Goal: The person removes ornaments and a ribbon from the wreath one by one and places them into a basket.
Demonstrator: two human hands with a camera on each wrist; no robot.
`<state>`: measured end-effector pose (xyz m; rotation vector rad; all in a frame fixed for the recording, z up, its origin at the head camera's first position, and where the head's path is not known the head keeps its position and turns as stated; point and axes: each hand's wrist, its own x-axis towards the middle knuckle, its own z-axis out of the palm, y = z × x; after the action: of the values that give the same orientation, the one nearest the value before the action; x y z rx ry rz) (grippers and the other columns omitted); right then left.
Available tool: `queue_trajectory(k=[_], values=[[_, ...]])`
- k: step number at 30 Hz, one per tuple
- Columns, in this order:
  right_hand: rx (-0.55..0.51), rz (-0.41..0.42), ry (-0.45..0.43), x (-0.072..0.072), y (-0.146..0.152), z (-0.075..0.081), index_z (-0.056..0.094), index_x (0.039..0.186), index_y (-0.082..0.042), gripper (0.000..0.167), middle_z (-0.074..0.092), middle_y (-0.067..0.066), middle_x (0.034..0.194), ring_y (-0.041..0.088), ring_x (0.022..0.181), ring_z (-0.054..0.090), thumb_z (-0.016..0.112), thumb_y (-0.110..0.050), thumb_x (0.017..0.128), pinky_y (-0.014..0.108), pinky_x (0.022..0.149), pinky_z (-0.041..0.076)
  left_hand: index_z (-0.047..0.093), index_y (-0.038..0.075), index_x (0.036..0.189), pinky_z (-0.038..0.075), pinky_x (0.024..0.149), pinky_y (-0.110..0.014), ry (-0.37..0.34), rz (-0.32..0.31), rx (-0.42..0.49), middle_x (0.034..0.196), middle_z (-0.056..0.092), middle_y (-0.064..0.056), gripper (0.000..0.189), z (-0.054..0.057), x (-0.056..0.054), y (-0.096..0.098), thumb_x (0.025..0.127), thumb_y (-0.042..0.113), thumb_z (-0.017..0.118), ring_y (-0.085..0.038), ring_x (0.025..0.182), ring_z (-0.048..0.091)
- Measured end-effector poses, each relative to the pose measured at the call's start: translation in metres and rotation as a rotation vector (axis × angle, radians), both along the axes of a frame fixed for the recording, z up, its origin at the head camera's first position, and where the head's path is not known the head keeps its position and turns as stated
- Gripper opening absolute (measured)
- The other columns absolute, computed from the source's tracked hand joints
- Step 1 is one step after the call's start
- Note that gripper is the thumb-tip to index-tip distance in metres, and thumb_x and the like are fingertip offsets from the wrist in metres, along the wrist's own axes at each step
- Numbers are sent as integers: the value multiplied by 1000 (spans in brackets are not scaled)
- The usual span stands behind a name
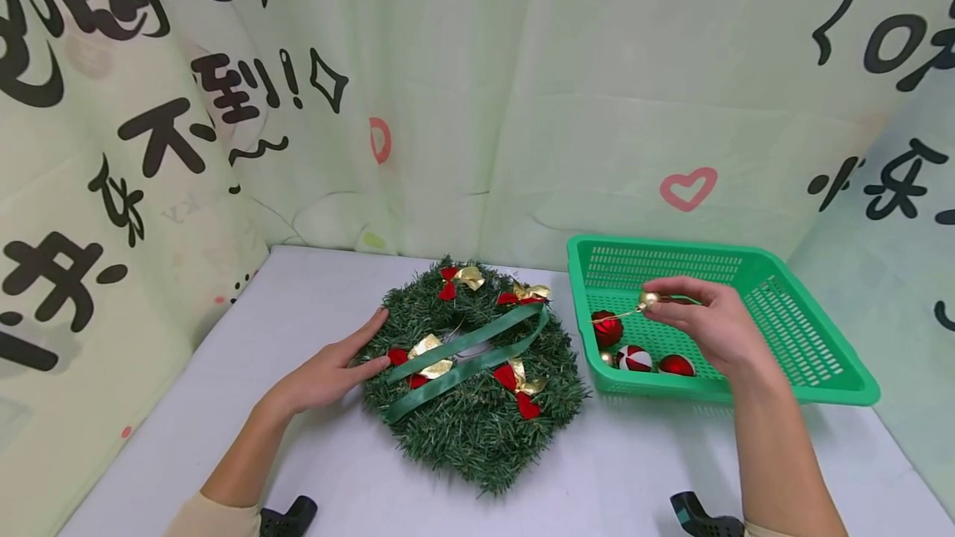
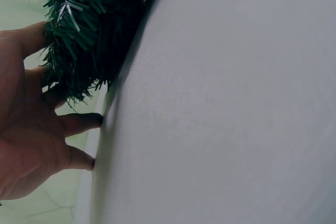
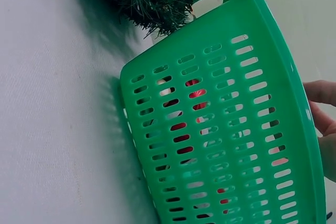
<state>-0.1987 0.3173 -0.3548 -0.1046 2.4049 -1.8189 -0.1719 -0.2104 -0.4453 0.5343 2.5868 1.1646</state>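
Note:
A green wreath (image 1: 477,437) lies on the table, trimmed with several red and gold bows and a strip of green ribbon (image 1: 455,373) across its middle. My left hand (image 1: 328,371) touches the wreath's left edge with fingers spread; in the left wrist view two fingertips reach the tabletop beside the greenery. Over the green basket (image 1: 843,394), my right hand (image 1: 712,323) pinches a small gold Christmas ball (image 1: 649,300) between thumb and fingers. A thin gold string hangs from the ball toward the left. The basket's wall hides much of the right hand in the right wrist view.
Inside the basket sit a dark red ornament (image 1: 607,328), a red and white ball (image 1: 634,358), a shiny red ball (image 1: 676,365) and a partly hidden pale gold ball (image 1: 606,358). A printed curtain (image 1: 448,106) encloses the white table (image 1: 627,471) at the back and sides.

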Motion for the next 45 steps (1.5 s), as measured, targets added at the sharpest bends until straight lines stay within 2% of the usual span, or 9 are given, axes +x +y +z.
queue_trajectory(k=[10,17,21,28,33,37,41,45], values=[[-48,-41,-6,4,5,-6,71,126,-12,30,68,-6,114,9,96,75,74,-23,99,17,86,59,8,25,170,22,126,-64,-4,6,3,176,7,-4,81,-2,-1,0,107,51,53,-36,160,15],[-54,-38,-9,5,8,-11,65,133,-1,42,70,-8,111,9,96,75,74,-24,99,17,85,59,7,24,170,21,126,-64,0,5,0,176,7,-5,82,-1,0,0,107,50,53,-37,160,14],[-36,-36,-17,5,9,-12,64,135,1,45,69,-7,113,10,98,75,74,-24,99,16,86,59,8,24,170,22,125,-65,10,-1,-2,176,7,-7,80,-2,0,0,108,49,52,-39,160,14],[150,-51,-51,4,8,-14,69,135,-18,40,65,-10,119,4,103,71,72,-38,99,16,89,56,9,24,170,21,125,-66,14,-4,-3,176,7,-9,78,-1,0,0,109,48,52,-40,160,14],[267,-45,-65,3,6,-17,67,139,-21,47,63,-10,123,5,111,62,71,-45,99,25,94,55,8,24,170,21,125,-66,4,-1,-8,176,6,-7,80,-1,0,0,108,50,52,-39,160,14],[312,-35,-60,2,7,-18,65,141,-19,51,66,-8,125,8,116,58,70,-47,99,30,95,52,7,24,170,21,125,-66,3,1,-12,176,6,-7,81,-1,0,0,108,50,52,-39,160,14],[335,-30,-66,1,7,-21,64,143,-18,53,67,-5,127,17,125,53,70,-47,99,35,97,52,7,26,170,21,126,-65,-4,6,-9,176,6,-5,81,-2,-1,0,107,51,53,-38,160,14],[344,-28,-84,-1,7,-23,63,144,-16,54,63,6,137,31,138,44,69,-47,100,46,101,48,7,26,170,21,126,-65,-5,4,-5,176,6,-5,81,0,-1,0,108,51,53,-38,160,15]])
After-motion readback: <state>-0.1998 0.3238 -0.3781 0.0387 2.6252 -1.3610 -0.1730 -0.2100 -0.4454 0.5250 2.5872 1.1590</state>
